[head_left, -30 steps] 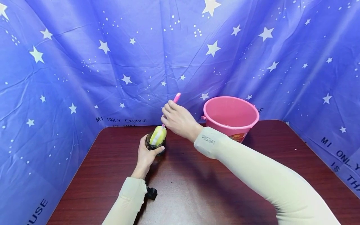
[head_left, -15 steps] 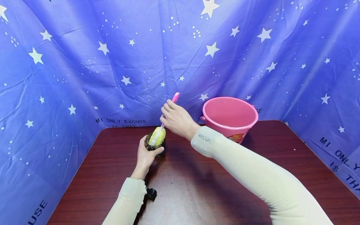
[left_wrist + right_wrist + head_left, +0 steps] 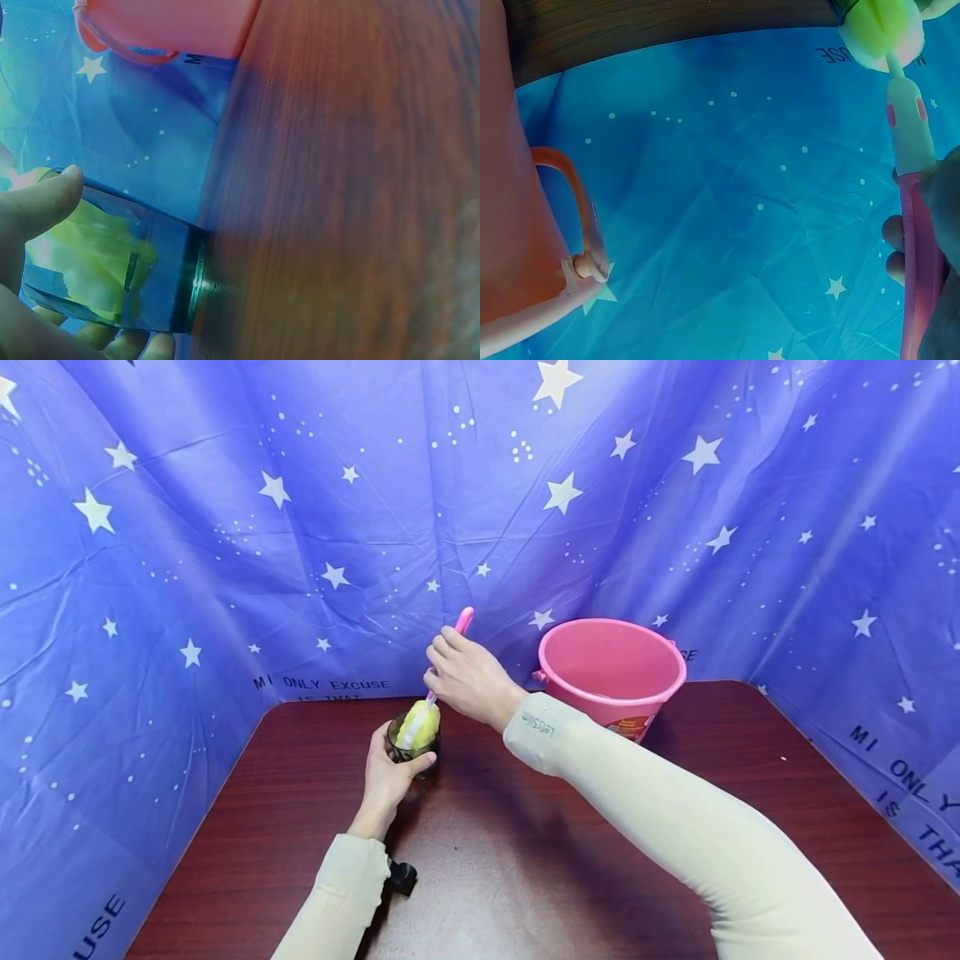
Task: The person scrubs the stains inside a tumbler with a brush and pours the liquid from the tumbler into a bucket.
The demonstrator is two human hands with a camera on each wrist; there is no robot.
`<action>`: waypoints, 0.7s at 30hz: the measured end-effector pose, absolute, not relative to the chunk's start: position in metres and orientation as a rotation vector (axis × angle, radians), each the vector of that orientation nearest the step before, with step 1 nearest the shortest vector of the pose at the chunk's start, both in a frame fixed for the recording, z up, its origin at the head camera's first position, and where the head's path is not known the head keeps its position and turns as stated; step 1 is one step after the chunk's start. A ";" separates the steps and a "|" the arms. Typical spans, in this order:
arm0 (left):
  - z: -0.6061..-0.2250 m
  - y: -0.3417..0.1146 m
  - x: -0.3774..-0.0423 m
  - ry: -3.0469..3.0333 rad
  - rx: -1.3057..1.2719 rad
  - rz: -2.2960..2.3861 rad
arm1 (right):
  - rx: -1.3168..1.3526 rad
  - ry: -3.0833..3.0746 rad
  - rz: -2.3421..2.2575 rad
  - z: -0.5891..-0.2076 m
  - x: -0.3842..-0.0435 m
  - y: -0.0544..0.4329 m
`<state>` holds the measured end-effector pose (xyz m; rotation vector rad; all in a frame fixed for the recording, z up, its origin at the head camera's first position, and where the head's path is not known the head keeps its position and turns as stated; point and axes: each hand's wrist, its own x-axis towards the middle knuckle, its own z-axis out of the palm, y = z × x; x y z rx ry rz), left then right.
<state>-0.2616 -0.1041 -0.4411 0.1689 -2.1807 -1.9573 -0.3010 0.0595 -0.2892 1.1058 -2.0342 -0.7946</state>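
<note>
My left hand [image 3: 388, 778] grips a dark see-through glass [image 3: 161, 247] from its near left side, thumb on one side and fingers round the other. The glass stands upright on the table, its base at the wood in the left wrist view. My right hand [image 3: 474, 678] holds a bottle brush by its pink and white handle [image 3: 919, 225], above and to the right of the glass. The brush's yellow and white sponge head [image 3: 417, 725] sits partly inside the glass, its upper part showing above the rim. Through the glass wall the sponge shows pressed out of shape.
A pink bucket [image 3: 611, 672] with a label stands at the back of the dark red wooden table [image 3: 480, 860], right of my right hand. Star-printed blue cloth [image 3: 420, 527] hangs close behind and at the sides. A black object [image 3: 402, 877] is at my left wrist.
The brush has sunk slightly deeper into the glass, and my right hand has shifted a little left and down with it. The left hand keeps its grip on the glass.
</note>
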 end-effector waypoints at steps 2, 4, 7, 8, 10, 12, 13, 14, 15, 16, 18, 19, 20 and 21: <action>-0.441 -0.105 -0.262 -2.179 0.173 -1.960 | 1.109 -2.037 -0.792 -0.289 -0.302 0.058; -0.442 -0.105 -0.262 -2.175 0.170 -1.965 | 1.113 -2.037 -0.796 -0.290 -0.303 0.057; -0.442 -0.105 -0.262 -2.172 0.165 -1.966 | 1.118 -2.038 -0.801 -0.289 -0.304 0.056; -0.442 -0.105 -0.262 -2.171 0.164 -1.966 | 1.117 -2.039 -0.804 -0.289 -0.304 0.055; -0.442 -0.104 -0.262 -2.175 0.163 -1.964 | 1.114 -2.044 -0.811 -0.289 -0.304 0.055; -0.442 -0.104 -0.262 -2.179 0.163 -1.961 | 1.109 -2.052 -0.817 -0.290 -0.304 0.055; -0.442 -0.104 -0.262 -2.180 0.163 -1.959 | 1.107 -2.057 -0.819 -0.290 -0.304 0.054; -0.442 -0.104 -0.262 -2.181 0.163 -1.957 | 1.105 -2.062 -0.819 -0.291 -0.304 0.054; -0.442 -0.104 -0.262 -2.182 0.164 -1.955 | 1.104 -2.065 -0.816 -0.291 -0.304 0.054; -0.442 -0.104 -0.262 -2.180 0.166 -1.956 | 1.104 -2.069 -0.812 -0.292 -0.304 0.054; -0.442 -0.104 -0.262 -2.178 0.167 -1.955 | 1.104 -2.072 -0.804 -0.293 -0.304 0.053; -0.442 -0.104 -0.262 -2.178 0.167 -1.955 | 1.104 -2.075 -0.803 -0.293 -0.304 0.053; -0.442 -0.104 -0.262 -2.178 0.167 -1.956 | 1.104 -2.077 -0.801 -0.294 -0.304 0.053; -0.442 -0.105 -0.262 -2.178 0.168 -1.956 | 1.106 -2.078 -0.800 -0.294 -0.304 0.052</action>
